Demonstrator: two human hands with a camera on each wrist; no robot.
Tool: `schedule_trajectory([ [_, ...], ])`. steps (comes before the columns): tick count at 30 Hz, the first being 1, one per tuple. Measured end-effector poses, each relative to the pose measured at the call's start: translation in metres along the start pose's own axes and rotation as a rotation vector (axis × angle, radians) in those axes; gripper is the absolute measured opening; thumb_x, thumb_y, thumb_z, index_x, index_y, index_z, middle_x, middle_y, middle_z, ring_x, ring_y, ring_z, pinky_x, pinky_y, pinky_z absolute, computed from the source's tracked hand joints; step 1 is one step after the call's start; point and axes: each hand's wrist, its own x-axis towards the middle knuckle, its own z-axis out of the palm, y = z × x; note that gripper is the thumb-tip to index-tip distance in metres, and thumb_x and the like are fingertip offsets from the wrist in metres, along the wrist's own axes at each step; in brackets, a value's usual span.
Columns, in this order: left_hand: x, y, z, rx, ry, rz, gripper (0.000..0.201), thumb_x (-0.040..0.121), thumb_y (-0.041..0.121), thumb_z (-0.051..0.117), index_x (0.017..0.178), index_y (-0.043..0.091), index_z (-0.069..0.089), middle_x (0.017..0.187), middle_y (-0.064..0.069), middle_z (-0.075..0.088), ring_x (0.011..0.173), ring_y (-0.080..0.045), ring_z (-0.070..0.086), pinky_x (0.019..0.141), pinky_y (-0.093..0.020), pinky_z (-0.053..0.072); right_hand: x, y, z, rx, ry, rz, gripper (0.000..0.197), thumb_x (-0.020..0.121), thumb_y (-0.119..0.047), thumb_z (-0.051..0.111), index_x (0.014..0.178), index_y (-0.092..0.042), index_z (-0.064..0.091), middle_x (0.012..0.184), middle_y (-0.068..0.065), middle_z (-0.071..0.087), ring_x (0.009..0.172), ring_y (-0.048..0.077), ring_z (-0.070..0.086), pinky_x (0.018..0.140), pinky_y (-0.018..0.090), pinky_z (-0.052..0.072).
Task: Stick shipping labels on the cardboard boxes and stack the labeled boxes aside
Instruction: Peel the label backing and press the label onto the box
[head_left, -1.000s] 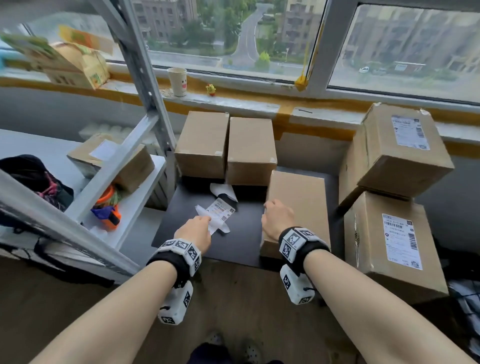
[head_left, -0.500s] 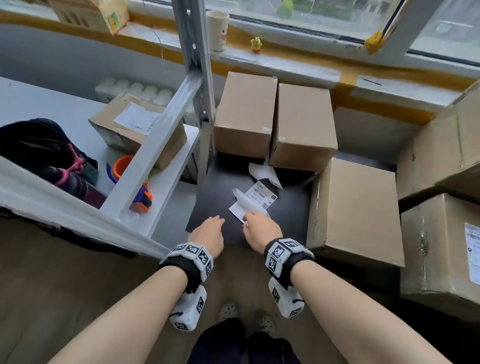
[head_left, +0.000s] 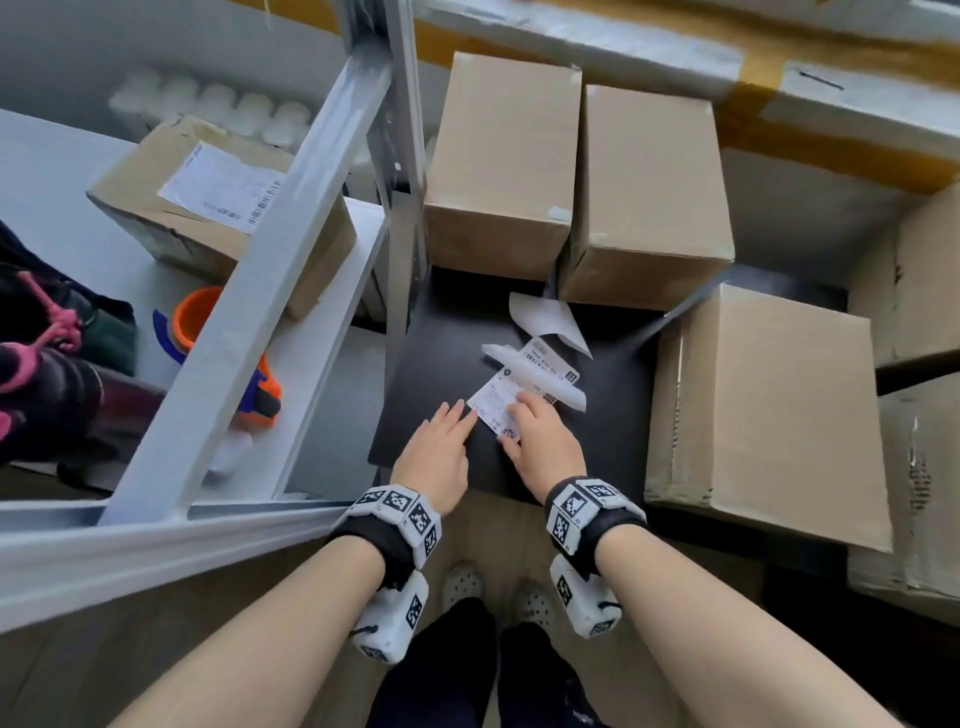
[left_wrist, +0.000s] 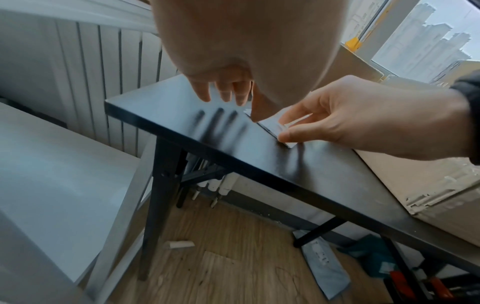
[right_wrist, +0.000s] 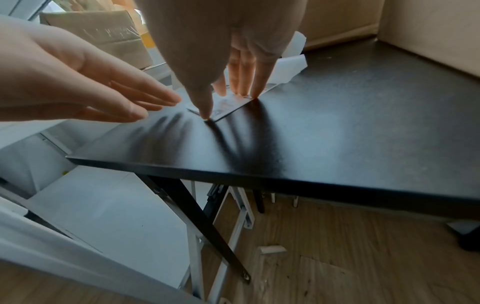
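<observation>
A white shipping label (head_left: 493, 410) lies flat on the black table (head_left: 431, 374). My right hand (head_left: 540, 441) presses on it with straight fingers (right_wrist: 257, 82), the thumb tip at its near corner. My left hand (head_left: 441, 447) is flat and relaxed just left of the label, its fingertips (left_wrist: 205, 94) a little above the table. More label sheets (head_left: 550, 364) lie curled behind. Two plain cardboard boxes (head_left: 498, 161) (head_left: 644, 197) stand at the back of the table. A third plain box (head_left: 769, 410) lies at its right end.
A stack of cardboard boxes (head_left: 924, 291) rises at the far right. Left of the table stands a white metal shelf frame (head_left: 249, 322), with a labeled box (head_left: 208, 197) and an orange-and-blue tape dispenser (head_left: 260, 395) on its shelf. Scraps (right_wrist: 272, 250) lie on the wooden floor.
My right hand left the right-hand box and came down on the label. My left hand moved up beside it. The head view tilted downward.
</observation>
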Motion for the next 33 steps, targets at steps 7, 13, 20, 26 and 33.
schedule_trajectory([
  [7,0.006,0.005,0.002,-0.227,0.073,-0.015,0.05,0.097,0.005,0.034,0.146,0.015,0.029,0.155,0.002,0.025,0.146,-0.013,0.015,0.116,-0.022,0.013,0.0,0.002,0.005,-0.042,-0.012,-0.007,0.037,0.095,-0.023,0.048,0.127,-0.004,0.049,0.145,0.005,0.038,0.131,0.021,0.04,0.087,0.039,0.049],
  [13,0.007,0.015,-0.009,-0.402,0.214,-0.13,0.045,0.095,0.009,0.042,0.139,0.016,0.037,0.142,0.0,0.044,0.131,-0.017,0.04,0.105,-0.029,0.034,-0.003,0.001,-0.004,-0.036,0.057,0.009,0.027,0.1,-0.022,0.038,0.105,-0.003,0.056,0.111,0.009,0.058,0.099,0.031,0.057,0.074,0.039,0.045],
  [20,0.011,0.034,-0.026,-0.464,0.088,-0.11,0.038,0.093,0.01,0.046,0.128,0.018,0.057,0.125,-0.003,0.063,0.116,-0.02,0.057,0.102,-0.03,0.042,-0.014,-0.004,-0.041,0.203,0.182,0.118,0.027,0.098,-0.029,0.043,0.099,-0.009,0.061,0.096,0.012,0.067,0.087,0.034,0.061,0.074,0.036,0.045],
  [26,0.011,0.065,-0.05,-0.618,0.089,-0.052,0.041,0.088,0.006,0.053,0.126,0.017,0.06,0.125,-0.006,0.064,0.112,-0.019,0.061,0.099,-0.034,0.048,-0.017,-0.003,-0.08,0.459,0.259,0.115,0.02,0.092,-0.024,0.054,0.092,-0.011,0.069,0.092,0.011,0.071,0.088,0.029,0.063,0.078,0.034,0.047],
  [33,0.006,0.105,-0.079,-0.785,0.2,0.049,0.037,0.084,0.006,0.064,0.12,0.014,0.064,0.107,0.002,0.069,0.098,-0.012,0.066,0.094,-0.031,0.051,-0.023,-0.001,-0.12,0.745,0.304,0.049,0.018,0.092,-0.014,0.055,0.097,-0.006,0.071,0.087,0.004,0.069,0.08,0.014,0.063,0.072,0.021,0.051],
])
